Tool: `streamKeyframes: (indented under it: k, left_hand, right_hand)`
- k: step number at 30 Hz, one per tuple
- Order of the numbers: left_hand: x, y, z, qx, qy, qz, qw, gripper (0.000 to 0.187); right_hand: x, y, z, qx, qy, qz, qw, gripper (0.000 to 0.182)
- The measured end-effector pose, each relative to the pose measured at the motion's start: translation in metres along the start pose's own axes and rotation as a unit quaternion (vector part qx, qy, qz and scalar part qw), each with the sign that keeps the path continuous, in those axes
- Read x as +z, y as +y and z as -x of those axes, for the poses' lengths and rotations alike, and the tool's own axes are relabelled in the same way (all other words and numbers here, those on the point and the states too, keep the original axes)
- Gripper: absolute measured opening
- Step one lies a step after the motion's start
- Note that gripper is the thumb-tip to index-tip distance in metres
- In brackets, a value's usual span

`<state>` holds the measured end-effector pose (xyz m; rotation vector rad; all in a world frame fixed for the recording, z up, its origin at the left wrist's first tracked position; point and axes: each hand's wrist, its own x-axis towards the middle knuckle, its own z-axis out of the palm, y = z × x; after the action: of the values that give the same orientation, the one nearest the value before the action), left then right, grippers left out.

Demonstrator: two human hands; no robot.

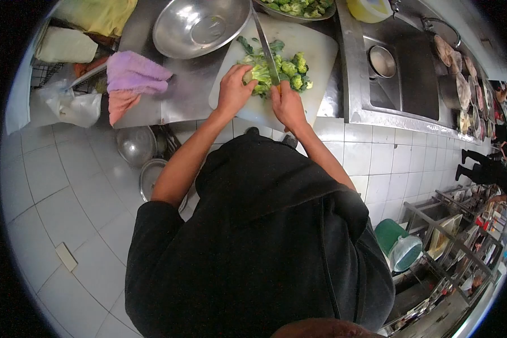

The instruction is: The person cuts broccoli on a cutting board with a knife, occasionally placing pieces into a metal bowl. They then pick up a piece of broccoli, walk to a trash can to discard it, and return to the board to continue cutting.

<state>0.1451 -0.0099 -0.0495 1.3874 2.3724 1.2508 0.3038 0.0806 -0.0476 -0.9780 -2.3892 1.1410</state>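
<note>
A long knife [266, 48] is in my right hand [289, 104], its blade pointing away from me across the white cutting board [315, 62]. My left hand [235, 89] holds a piece of broccoli [259, 73] on the board, just left of the blade. Cut broccoli florets [294, 70] lie to the right of the knife. Some leafy bits [245, 45] rest beyond my left hand, near the upper part of the blade.
A large steel bowl [201, 25] stands at the upper left, another bowl of broccoli [304, 7] behind the board. Purple cloth [132, 73] hangs over the counter's left edge. To the right is a sink [419, 84] holding a small pot [382, 61]. A person [484, 169] stands far right.
</note>
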Motion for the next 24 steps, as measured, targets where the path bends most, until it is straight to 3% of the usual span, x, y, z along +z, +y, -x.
streamKeyframes:
  k: [7,10,14,20,24]
  left_hand:
    - [-0.004,0.004,0.0,0.0,-0.005,0.009,1.0,0.042]
    - [-0.006,0.008,0.0,-0.026,-0.025,0.026,0.999,0.041]
    - [-0.005,0.004,0.0,-0.007,-0.016,0.037,0.999,0.04]
    - [-0.011,0.005,0.001,-0.091,-0.018,0.003,0.996,0.043]
    - [-0.013,-0.013,0.006,-0.11,-0.05,0.06,0.991,0.048]
  right_hand:
    - [-0.013,-0.026,-0.009,-0.022,0.114,-0.052,0.992,0.023]
    - [0.011,0.002,-0.011,-0.005,-0.01,-0.009,1.0,0.026]
    - [0.015,0.006,-0.005,0.002,0.002,0.018,1.0,0.025]
    - [-0.004,0.012,-0.007,0.043,0.03,0.0,0.999,0.024]
    - [-0.007,0.013,-0.002,0.036,0.035,-0.02,0.999,0.026]
